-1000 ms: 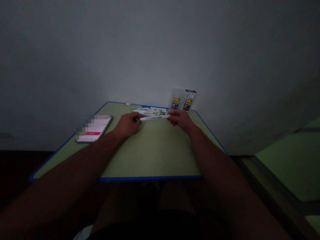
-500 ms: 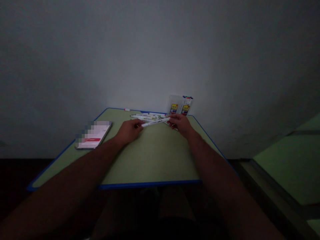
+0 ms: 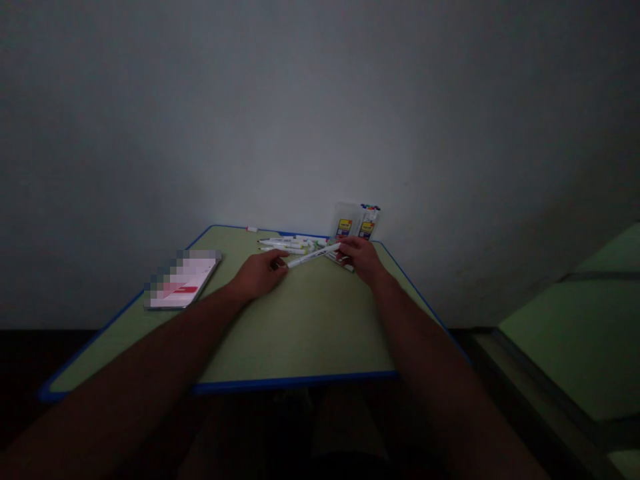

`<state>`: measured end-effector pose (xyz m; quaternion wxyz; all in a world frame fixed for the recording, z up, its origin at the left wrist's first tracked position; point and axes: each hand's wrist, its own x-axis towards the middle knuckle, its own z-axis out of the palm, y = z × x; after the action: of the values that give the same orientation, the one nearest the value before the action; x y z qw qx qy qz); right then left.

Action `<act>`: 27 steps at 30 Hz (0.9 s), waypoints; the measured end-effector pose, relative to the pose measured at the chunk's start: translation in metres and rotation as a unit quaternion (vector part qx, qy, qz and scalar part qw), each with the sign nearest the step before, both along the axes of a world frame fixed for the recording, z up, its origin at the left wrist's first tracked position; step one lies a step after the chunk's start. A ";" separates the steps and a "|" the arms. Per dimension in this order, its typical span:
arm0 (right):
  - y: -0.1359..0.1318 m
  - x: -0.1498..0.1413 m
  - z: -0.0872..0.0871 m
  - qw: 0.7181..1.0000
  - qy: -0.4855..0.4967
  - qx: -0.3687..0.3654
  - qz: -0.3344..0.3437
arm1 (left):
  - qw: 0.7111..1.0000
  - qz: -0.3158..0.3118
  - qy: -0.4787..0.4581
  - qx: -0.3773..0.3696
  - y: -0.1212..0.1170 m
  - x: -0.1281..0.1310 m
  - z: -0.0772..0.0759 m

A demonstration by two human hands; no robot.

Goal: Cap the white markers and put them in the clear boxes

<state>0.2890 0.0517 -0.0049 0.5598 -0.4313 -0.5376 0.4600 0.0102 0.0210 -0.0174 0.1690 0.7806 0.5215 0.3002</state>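
A white marker [image 3: 314, 255] is held aslant above the table, its right end higher than its left. My left hand [image 3: 263, 272] pinches the lower left end, and my right hand [image 3: 361, 256] grips the upper right end. Dark print runs along the barrel. Behind it lies a loose heap of several white markers [image 3: 290, 245], some with yellow or green parts. Another marker or two lie under my right hand, partly hidden by it.
A phone [image 3: 183, 283] with a lit screen lies at the table's left side. Two clear marker pouches [image 3: 346, 221] lean against the wall; the right one shows coloured caps. A small white and red cap [image 3: 252, 229] lies at the back edge. Blue trim borders the green table [image 3: 300, 340].
The marker tilts more steeply, its left end lower than before. Both hands keep their hold. The whole view has shifted slightly, so the table sits lower in the picture.
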 end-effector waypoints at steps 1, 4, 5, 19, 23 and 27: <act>0.000 0.001 0.001 1.000 0.007 -0.001 -0.009 | 1.000 -0.006 0.016 -0.002 0.001 0.000 -0.001; -0.001 0.005 0.007 0.999 0.031 -0.004 -0.040 | 0.996 -0.032 0.076 0.018 0.004 -0.002 -0.006; -0.002 0.007 0.009 0.998 0.039 -0.004 -0.050 | 0.994 -0.041 0.095 0.024 0.005 -0.002 -0.007; 0.004 0.022 0.035 0.983 0.101 0.005 -0.154 | 0.964 -0.095 0.250 0.008 0.010 -0.002 -0.017; 0.010 0.031 0.043 0.981 0.085 0.012 -0.172 | 0.964 -0.094 0.250 0.001 0.008 -0.001 -0.013; 0.014 0.041 0.054 0.978 0.054 0.021 -0.200 | 0.963 -0.098 0.253 0.001 0.008 -0.001 -0.013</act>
<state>0.3296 0.0655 0.0492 0.6772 -0.4932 -0.4191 0.3500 0.0091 0.0290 -0.0302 0.0596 0.8785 0.4679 0.0756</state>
